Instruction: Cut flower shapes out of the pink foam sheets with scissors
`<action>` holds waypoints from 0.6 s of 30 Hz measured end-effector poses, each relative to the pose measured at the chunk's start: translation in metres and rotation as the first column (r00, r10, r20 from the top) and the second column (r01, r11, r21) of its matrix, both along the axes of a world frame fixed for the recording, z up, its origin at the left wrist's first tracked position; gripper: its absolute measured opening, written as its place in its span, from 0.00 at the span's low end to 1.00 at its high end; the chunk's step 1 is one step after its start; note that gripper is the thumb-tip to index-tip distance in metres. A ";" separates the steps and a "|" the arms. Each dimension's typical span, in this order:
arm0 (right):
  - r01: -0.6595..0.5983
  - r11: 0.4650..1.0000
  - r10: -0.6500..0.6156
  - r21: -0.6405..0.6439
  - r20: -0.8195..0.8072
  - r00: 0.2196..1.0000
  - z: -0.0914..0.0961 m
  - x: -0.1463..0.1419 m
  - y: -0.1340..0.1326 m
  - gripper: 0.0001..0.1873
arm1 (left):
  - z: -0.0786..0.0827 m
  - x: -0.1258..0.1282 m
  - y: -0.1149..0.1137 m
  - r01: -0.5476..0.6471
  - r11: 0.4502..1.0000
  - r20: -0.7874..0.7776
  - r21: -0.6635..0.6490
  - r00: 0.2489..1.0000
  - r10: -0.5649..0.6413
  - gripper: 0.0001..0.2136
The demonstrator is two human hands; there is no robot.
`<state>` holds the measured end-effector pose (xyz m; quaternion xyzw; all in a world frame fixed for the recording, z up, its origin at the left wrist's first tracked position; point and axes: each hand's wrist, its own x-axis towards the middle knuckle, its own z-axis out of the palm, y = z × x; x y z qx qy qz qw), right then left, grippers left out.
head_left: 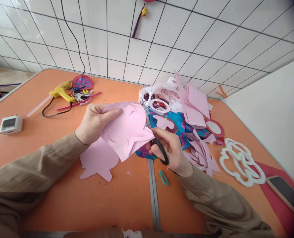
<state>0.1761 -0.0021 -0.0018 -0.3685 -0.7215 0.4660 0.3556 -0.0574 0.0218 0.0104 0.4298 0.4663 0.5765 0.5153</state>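
Pink ppr (128,127) | L hand (93,122) pinching edge, thumb on top | R hand (171,147) gripping blk-handled scissors (164,152), blades meeting ppr's R edge | cutout (98,158) lying beneath on orange tbl (87,206)

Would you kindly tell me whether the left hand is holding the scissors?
No, the right hand holds the scissors, while the left hand grips the pink paper.

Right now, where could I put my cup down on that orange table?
Two bare patches of orange table: one on the near side of the pink cutout, left of the metal seam; another between the white box and left hand. It's crowded right of the right hand: pink scraps and white cloud shapes, with a plastic bag beyond.
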 end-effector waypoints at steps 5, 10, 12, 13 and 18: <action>-0.008 1.000 0.008 -0.016 -0.024 1.000 -0.001 0.000 -0.001 0.27 | 0.000 0.000 0.001 -0.003 1.000 0.002 0.006 1.000 0.003 0.11; -0.001 1.000 0.001 0.013 -0.014 1.000 -0.004 0.001 0.000 0.27 | 0.000 0.000 0.000 -0.001 1.000 0.000 -0.006 1.000 0.001 0.12; 0.000 1.000 0.000 0.029 -0.015 1.000 -0.004 0.001 0.000 0.25 | 0.000 0.001 0.000 0.005 1.000 0.006 -0.013 1.000 -0.005 0.12; 0.001 0.999 0.000 0.036 -0.016 1.000 -0.005 0.001 0.000 0.24 | 0.000 0.001 0.000 0.006 1.000 0.009 -0.017 1.000 -0.006 0.12; 0.004 0.998 -0.003 0.055 -0.010 1.000 -0.005 0.000 0.000 0.20 | -0.001 0.001 0.001 0.004 1.000 0.019 -0.009 1.000 -0.004 0.11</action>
